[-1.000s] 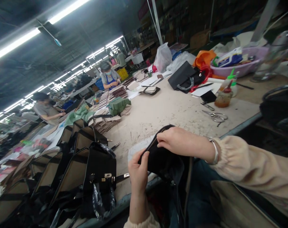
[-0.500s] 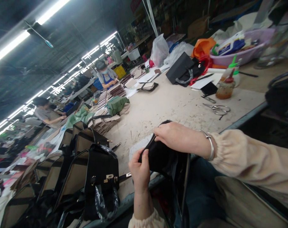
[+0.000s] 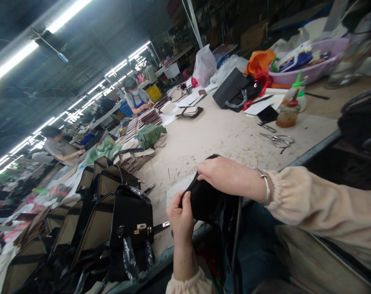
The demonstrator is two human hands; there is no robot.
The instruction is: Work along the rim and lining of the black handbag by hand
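Observation:
A black handbag [image 3: 204,202] is held at the table's front edge, its lower part hanging toward my lap. My left hand [image 3: 181,214] pinches the bag's near edge between thumb and fingers. Further along the same edge, my right hand [image 3: 217,173] is closed on it, palm down, fingertips curled over the rim. The right fingers partly cover the edge, and the bag's underside is hidden. To the left stand several black handbags [image 3: 132,220] with tan insides, gold-coloured clasps and plastic-wrapped handles.
Scissors [image 3: 277,141] lie right of my hands, near a glue bottle [image 3: 288,113] and a purple basin [image 3: 314,73]. Another black bag [image 3: 231,90] lies at the back. Green pieces [image 3: 150,136] and stacked panels [image 3: 133,160] sit left. Two co-workers sit further along.
My view has shifted very slightly, and my right forearm sits a little further left. Both hands keep their grip on the handbag's edge.

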